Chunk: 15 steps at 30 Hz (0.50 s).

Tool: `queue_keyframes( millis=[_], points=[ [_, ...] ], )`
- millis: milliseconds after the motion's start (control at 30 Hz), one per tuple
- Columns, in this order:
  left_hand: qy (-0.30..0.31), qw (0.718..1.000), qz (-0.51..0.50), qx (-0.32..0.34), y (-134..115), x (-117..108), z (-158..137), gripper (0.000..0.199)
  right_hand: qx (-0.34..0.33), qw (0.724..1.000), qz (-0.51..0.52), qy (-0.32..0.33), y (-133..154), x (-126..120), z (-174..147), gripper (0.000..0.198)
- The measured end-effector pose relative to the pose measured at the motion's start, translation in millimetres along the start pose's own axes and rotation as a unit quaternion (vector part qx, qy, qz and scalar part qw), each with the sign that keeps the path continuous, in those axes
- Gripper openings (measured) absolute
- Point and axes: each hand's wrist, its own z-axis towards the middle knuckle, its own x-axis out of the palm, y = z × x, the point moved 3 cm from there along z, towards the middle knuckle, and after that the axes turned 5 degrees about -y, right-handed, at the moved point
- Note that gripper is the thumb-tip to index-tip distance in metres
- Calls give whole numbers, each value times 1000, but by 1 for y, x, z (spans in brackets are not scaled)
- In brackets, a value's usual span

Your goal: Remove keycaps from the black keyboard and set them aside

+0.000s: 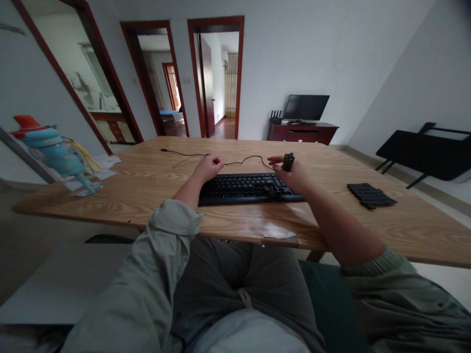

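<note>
My right grip (295, 176), half-curled, clasps a dark bundle (288, 162) by the keyboard (239, 189). My left grip (207, 168) is curled near the cable (253, 156); its hold I cannot tell.

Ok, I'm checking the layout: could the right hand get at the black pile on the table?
Probably yes: the black pile lies on the table to the right of the right hand, with nothing visible between them, though that hand already holds a dark object.
</note>
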Motion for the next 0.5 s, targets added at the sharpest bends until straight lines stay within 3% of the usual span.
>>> queue_keyframes(
  millis=[100,167,300,500],
  points=[
    [-27,999,-9,-23,18,-18,0,26,-79,973,-178,127,-5,-5,-20,30],
    [-38,998,-17,-44,28,-28,-3,24,-93,947,-258,169,-9,-4,-31,35],
    [-41,996,-14,-81,36,-39,-8,21,-102,920,-318,204,-10,2,-42,34],
    [-29,996,-4,-89,38,-36,-9,20,-105,930,-298,190,5,7,-42,22]
  ],
)
